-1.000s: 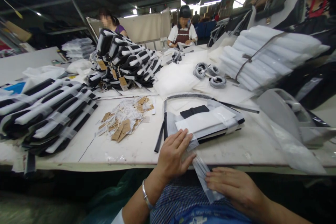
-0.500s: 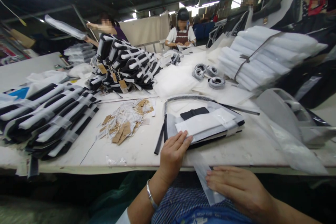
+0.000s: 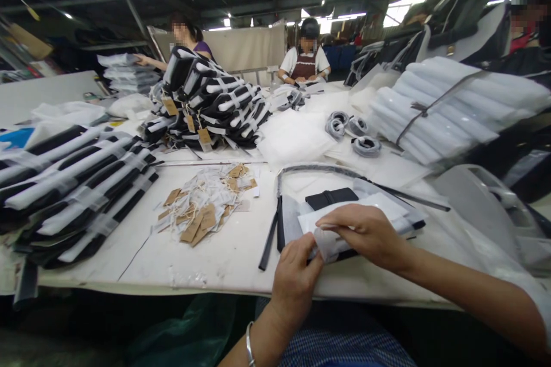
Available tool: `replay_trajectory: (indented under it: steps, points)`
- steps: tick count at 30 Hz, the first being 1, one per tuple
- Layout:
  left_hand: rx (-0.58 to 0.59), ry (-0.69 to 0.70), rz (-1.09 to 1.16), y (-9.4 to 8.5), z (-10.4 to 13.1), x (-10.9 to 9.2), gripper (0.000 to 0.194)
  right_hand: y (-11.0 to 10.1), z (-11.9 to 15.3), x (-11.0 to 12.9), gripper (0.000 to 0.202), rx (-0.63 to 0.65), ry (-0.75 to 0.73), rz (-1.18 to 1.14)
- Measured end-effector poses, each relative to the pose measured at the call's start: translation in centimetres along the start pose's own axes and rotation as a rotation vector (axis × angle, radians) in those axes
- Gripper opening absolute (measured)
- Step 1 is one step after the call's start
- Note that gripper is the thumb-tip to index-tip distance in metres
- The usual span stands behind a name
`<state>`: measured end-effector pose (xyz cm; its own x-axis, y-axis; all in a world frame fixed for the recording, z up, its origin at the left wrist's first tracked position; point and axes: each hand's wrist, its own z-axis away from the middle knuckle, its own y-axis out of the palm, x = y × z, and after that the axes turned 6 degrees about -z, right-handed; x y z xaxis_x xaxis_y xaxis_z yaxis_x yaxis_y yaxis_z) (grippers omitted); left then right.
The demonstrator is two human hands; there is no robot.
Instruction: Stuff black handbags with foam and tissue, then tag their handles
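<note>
In the head view a black bag [image 3: 402, 199] lies on the table, padded with white packing sheets and a translucent band. Its dark wrapped strap [image 3: 318, 168] arches behind it. At its front left edge, my right hand [image 3: 365, 234] pinches a translucent plastic strip [image 3: 328, 245], bent over the wrapped bag. Close against the same strip is my left hand [image 3: 297, 268], its thumb and fingers drawn together on the strip's left side. Those fingertips partly cover the strip, and my right hand hides part of the bag's front.
Loose brown tags with strings [image 3: 202, 206] lie to the left. Further left and behind are stacks of wrapped black bags [image 3: 77, 183]. Coiled straps [image 3: 365, 146], a tied white bundle [image 3: 465, 106] and a grey tape dispenser [image 3: 477, 206] stand right. Two co-workers are across the table.
My right hand has risen from my lap onto the bag, bringing the translucent strip with it. My left hand's fingers have drawn in at the strip. A co-worker has lowered a wrapped packet onto a stack.
</note>
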<state>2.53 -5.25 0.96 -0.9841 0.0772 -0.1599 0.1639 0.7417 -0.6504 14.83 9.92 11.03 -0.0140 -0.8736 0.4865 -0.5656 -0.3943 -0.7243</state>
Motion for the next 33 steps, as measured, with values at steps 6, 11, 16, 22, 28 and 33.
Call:
replay_trajectory:
  steps: [6,11,16,22,28,33]
  points:
    - [-0.067,-0.047,0.083,0.2,0.4,0.1,0.02,2.6,-2.0,-2.8,0.015,0.146,0.296,0.039]
    - [-0.058,-0.091,0.118,0.2,0.2,0.2,0.022,3.4,-2.7,-4.0,0.008,0.249,0.373,-0.083]
    - [-0.046,-0.056,0.06,-0.3,-0.5,0.3,0.026,3.4,-3.6,-4.6,0.006,0.341,0.447,-0.107]
    - [-0.002,0.03,-0.074,-0.5,-0.7,0.2,0.023,3.4,-4.0,-4.3,0.008,0.365,0.473,-0.021]
    - [0.091,0.053,-0.11,-0.5,-0.9,0.2,0.021,3.8,-3.9,-4.4,0.015,0.337,0.453,0.095]
    - [0.117,0.078,-0.128,-0.5,-1.3,0.6,0.021,4.0,-3.9,-4.4,0.006,0.233,0.399,0.119]
